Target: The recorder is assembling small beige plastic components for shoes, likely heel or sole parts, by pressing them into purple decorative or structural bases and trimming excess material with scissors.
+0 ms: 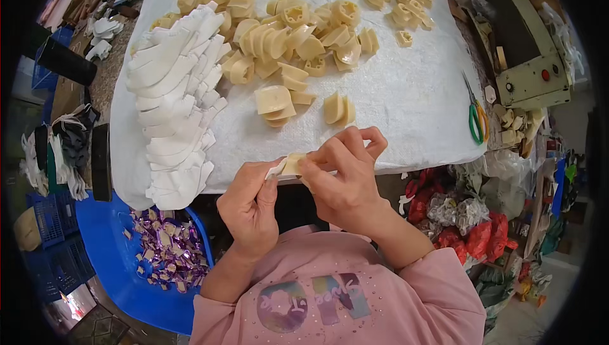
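Near the front edge of the white-covered table, a small cream curved piece [292,165] with a white edge is pinched between both hands. My left hand [250,204] grips its white end with thumb and fingertips. At its other end my right hand [346,177] closes thumb and forefinger on it. Just beyond the hands lie loose cream curved pieces [273,101] and a smaller cream pair [339,109]. A long overlapping row of white curved flat pieces [171,101] runs along the left. Farther back is a heap of glossy cream pieces [269,39], some curled into rings.
Scissors [476,117] with green and orange handles lie at the table's right edge. Small cream rings [403,12] cluster at the far right. Below left stands a blue tub [108,262] of purple-and-cream scraps. Red and clear plastic bags [476,234] crowd the lower right.
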`<state>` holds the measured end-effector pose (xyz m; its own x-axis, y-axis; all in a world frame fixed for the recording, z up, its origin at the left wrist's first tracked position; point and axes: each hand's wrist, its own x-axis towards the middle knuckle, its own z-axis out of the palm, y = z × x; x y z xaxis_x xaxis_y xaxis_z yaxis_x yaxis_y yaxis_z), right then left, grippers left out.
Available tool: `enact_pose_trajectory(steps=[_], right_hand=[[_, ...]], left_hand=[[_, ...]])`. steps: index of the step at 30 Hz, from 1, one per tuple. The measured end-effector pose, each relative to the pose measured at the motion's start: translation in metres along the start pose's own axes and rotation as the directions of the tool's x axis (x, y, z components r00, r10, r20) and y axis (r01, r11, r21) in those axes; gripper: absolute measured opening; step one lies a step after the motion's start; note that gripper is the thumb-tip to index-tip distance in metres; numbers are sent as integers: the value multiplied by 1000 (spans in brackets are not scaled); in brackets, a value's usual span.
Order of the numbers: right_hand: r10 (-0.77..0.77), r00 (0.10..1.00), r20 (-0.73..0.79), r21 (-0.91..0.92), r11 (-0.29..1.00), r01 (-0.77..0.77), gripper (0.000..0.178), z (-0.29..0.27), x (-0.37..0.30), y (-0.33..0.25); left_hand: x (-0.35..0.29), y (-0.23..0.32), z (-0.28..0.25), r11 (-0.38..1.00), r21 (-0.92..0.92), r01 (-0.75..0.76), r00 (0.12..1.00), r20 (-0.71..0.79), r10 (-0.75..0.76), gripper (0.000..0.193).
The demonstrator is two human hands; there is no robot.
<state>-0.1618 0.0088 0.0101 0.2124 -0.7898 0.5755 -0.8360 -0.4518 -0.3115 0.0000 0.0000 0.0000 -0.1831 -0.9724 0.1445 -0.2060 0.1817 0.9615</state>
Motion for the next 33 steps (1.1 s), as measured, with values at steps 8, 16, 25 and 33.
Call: enact_pose_trajectory(steps=[8, 16, 25, 33], right_hand=[[-29, 998, 54, 114, 993, 22, 23, 6, -9, 6], [41, 999, 27, 453, 890, -49, 26, 8, -10, 18], [52, 981, 185, 652, 741, -162, 23, 1, -17, 24], [-75, 965, 251, 630, 770, -104, 29, 1, -14, 22]], left_hand=[[3, -13, 10, 857, 261, -444, 891, 31, 452, 17], [1, -28, 7, 974, -158, -162, 985, 36, 169, 18], [8, -19, 15, 935, -34, -353, 934, 47, 355, 9], [14, -22, 16, 904, 53, -425, 902, 110, 417, 12]])
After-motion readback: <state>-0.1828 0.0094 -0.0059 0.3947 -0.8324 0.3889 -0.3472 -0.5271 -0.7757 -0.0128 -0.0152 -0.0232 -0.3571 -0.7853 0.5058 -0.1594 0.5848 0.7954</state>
